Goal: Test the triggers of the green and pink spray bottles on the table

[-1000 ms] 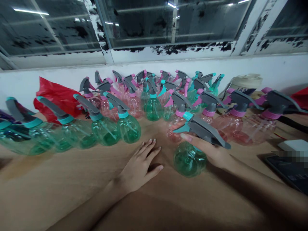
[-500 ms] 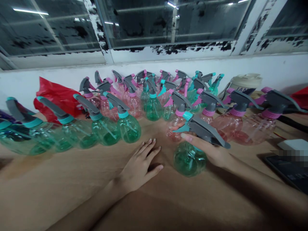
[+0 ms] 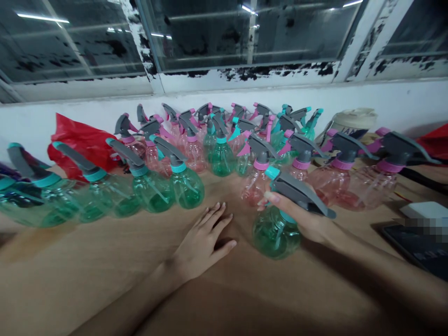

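Note:
My right hand is wrapped round the neck of a green spray bottle with a grey head and teal nozzle, which stands on the wooden table. Its fingers curl in under the trigger. My left hand lies flat on the table just left of that bottle, fingers spread, holding nothing. Behind both hands stand several green spray bottles and several pink spray bottles in rows.
A red plastic bag lies at the back left against the white wall. At the back right sits a cream lidded tub. A dark flat device and a white box lie at the right edge.
My right hand's fingers have closed in under the trigger, hiding the teal lever that showed before. The bottle has tipped slightly. My left hand has not moved.

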The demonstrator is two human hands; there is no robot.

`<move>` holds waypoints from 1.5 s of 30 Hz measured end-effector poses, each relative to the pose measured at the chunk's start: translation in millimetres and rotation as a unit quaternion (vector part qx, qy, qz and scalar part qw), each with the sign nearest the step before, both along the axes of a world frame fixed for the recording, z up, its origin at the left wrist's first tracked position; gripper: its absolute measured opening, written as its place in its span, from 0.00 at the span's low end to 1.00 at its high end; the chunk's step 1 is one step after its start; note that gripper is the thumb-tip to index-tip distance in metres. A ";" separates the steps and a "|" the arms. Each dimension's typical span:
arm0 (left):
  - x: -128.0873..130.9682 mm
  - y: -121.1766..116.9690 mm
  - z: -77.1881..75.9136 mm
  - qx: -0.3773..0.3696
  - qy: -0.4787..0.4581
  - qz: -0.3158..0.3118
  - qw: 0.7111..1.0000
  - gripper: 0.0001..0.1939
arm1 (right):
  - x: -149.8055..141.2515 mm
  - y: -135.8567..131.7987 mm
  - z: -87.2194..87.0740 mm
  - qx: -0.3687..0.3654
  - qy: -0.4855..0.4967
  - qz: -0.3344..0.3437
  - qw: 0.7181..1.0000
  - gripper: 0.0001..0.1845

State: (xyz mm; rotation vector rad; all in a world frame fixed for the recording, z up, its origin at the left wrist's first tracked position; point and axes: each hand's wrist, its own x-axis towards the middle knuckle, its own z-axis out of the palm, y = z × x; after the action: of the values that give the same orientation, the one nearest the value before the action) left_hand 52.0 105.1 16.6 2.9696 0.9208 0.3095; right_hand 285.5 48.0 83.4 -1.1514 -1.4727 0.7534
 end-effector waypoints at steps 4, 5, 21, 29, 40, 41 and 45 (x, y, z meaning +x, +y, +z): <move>-0.2 -0.5 -0.7 0.002 0.002 -0.001 1.000 0.28 | -5.2 -1.3 4.9 -0.004 0.043 0.020 0.999 0.10; -0.2 -0.7 -0.7 0.002 0.002 -0.001 1.000 0.28 | -6.0 -1.6 4.8 0.000 0.046 0.017 0.999 0.10; 0.6 -2.4 3.4 -0.016 -0.003 0.001 1.000 0.28 | -4.9 -4.1 4.1 0.016 0.004 0.015 1.000 0.16; 0.6 -1.1 1.5 -0.009 0.000 0.000 1.000 0.28 | -5.8 -1.7 2.1 0.002 0.038 0.030 0.999 0.17; 0.8 -2.0 2.9 -0.014 0.001 0.004 1.000 0.27 | -7.3 -3.0 6.6 -0.007 0.039 0.026 0.999 0.12; 0.7 -1.9 2.6 -0.014 -0.001 0.003 1.000 0.27 | -7.5 -3.0 6.8 -0.006 0.038 0.023 0.999 0.11; 0.2 -1.5 1.5 -0.014 0.001 0.003 1.000 0.27 | -7.3 -2.9 6.9 -0.001 0.033 0.019 0.999 0.11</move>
State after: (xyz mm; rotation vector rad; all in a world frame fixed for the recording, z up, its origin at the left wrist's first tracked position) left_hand 52.2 103.6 18.1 2.9420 0.9257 0.2917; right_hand 278.2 45.1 90.3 -1.0926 -1.4423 0.8130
